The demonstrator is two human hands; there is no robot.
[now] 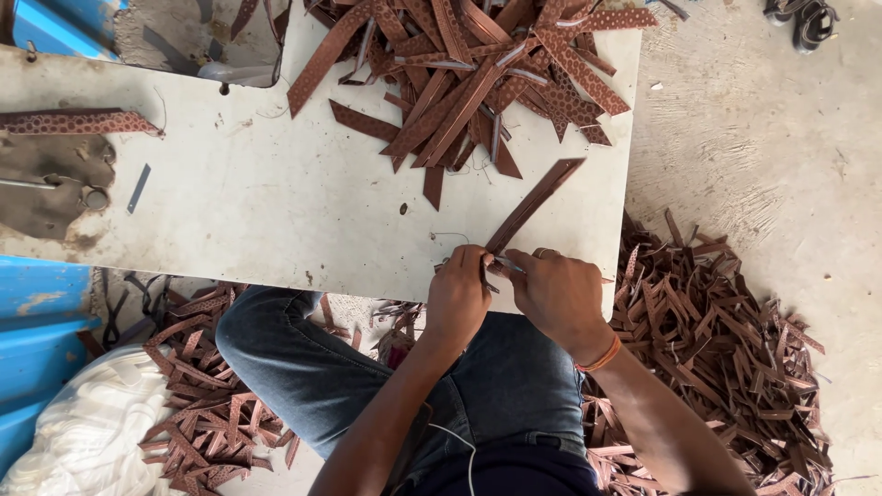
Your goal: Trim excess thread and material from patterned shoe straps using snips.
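Observation:
My left hand [457, 296] and my right hand [558, 292] meet at the near edge of a white worktable [276, 202]. Between them they pinch the near end of a long brown patterned strip [537, 202], which slants up and to the right over the tabletop. A thin metal tool shows between the fingers of my right hand, and that wrist wears an orange band [602, 356]. A big heap of similar brown strips [478, 73] lies on the far part of the table, well beyond both hands.
Heaps of brown strips cover the floor at the right [726, 340] and lower left [207, 404]. A white cloth bundle [87, 432] sits at the bottom left beside blue panels [37, 312]. One strip [78, 121] and a sewing machine base [46, 184] are at the table's left.

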